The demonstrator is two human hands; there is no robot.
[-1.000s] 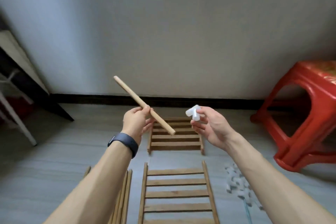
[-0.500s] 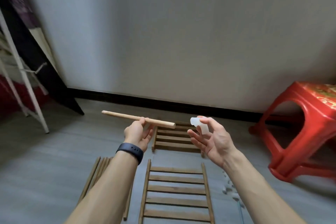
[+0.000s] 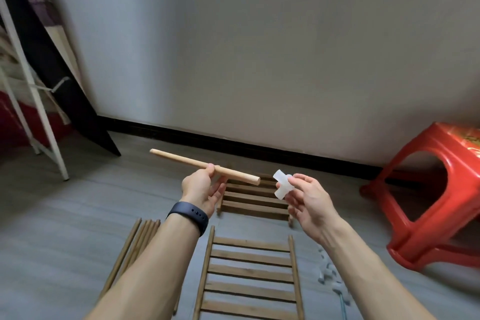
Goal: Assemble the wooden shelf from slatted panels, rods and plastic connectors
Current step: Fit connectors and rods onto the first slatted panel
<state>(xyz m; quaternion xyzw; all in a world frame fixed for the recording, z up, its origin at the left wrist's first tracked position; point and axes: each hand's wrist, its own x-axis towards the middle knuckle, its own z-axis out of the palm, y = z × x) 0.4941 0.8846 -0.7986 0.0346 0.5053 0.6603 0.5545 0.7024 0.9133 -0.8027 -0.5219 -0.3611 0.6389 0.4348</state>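
Gripping the rod (image 3: 181,161) near-level, left fingers (image 3: 220,189) point it rightward at the connector (image 3: 282,188) right fingers (image 3: 299,179) pinch.

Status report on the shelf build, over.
Left hand grips rod. Right hand pinches white connector. Rod end faces connector, not joined. Nothing between them.

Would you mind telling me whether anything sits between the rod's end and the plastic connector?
Nothing visible does: only open air separates the rod in the left hand from the connector pinched in the right hand.
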